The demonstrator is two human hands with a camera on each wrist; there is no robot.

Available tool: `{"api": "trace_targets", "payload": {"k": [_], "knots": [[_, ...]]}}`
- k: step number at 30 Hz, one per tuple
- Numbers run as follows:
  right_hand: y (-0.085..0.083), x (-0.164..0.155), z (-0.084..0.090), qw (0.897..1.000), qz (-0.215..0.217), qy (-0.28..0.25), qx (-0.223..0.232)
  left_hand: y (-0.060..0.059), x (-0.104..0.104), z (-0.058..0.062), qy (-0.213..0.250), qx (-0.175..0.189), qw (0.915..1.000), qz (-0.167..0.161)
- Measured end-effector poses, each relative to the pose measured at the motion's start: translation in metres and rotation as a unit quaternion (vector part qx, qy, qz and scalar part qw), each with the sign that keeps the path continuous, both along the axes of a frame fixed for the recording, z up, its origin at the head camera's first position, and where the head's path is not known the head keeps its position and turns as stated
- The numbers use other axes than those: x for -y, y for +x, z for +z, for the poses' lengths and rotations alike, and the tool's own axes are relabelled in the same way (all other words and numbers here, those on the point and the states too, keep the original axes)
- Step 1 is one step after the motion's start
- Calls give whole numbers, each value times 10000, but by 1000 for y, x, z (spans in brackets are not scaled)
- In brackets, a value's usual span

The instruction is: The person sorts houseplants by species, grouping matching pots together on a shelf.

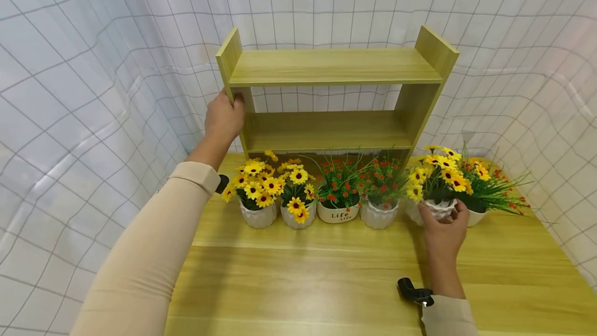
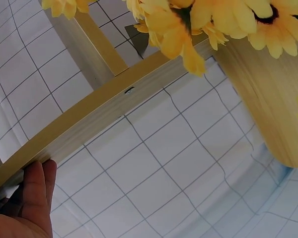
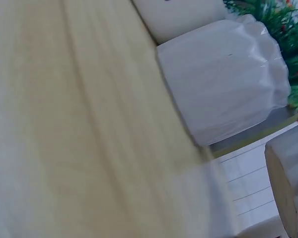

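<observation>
My left hand (image 1: 226, 115) grips the left side panel of a two-tier wooden shelf (image 1: 333, 66); in the left wrist view its fingers (image 2: 36, 191) meet the panel's edge. At the right, my right hand (image 1: 444, 237) holds a white fluted flowerpot (image 1: 438, 210) with yellow artificial flowers, thumb and fingers on opposite sides of the pot. In the right wrist view, the underside of a white pot (image 3: 293, 173) shows at the right edge, and the fingers are out of sight. Just left of it stands another white fluted pot (image 3: 223, 79) with red-flowered greenery.
Before the shelf stand two pots of yellow flowers (image 1: 254, 185) (image 1: 296, 185), an oval "Life" pot (image 1: 339, 214) and a fluted pot (image 1: 380, 215), both with red flowers. More potted greenery (image 1: 494, 191) sits at the right. A white grid-patterned curtain (image 1: 326, 9) surrounds the wooden table (image 1: 298, 279).
</observation>
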State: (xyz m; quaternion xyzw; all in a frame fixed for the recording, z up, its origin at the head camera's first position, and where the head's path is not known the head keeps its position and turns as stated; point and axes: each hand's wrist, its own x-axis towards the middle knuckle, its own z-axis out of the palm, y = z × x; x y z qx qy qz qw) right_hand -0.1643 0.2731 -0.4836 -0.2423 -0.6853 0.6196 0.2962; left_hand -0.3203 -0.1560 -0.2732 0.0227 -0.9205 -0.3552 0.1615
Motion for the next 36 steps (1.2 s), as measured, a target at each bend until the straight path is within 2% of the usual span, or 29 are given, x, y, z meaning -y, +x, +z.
{"api": "trace_targets", "payload": {"k": [11, 16, 26, 32, 36], "knots": [[9, 0, 39, 9977, 12, 357, -579, 2, 0, 0, 49, 13, 10000, 32], [9, 2, 60, 9941, 125, 354, -1020, 2, 1, -1, 106, -51, 9999, -5], [5, 6, 98, 9873, 285, 572, -1455, 1, 2, -2, 63, -131, 9999, 4], [7, 9, 119, 9857, 288, 1042, -1291, 4, 0, -2, 80, -98, 9999, -28], [8, 12, 134, 9855, 394, 1103, -1227, 5, -1, -1, 57, -136, 9999, -16]]}}
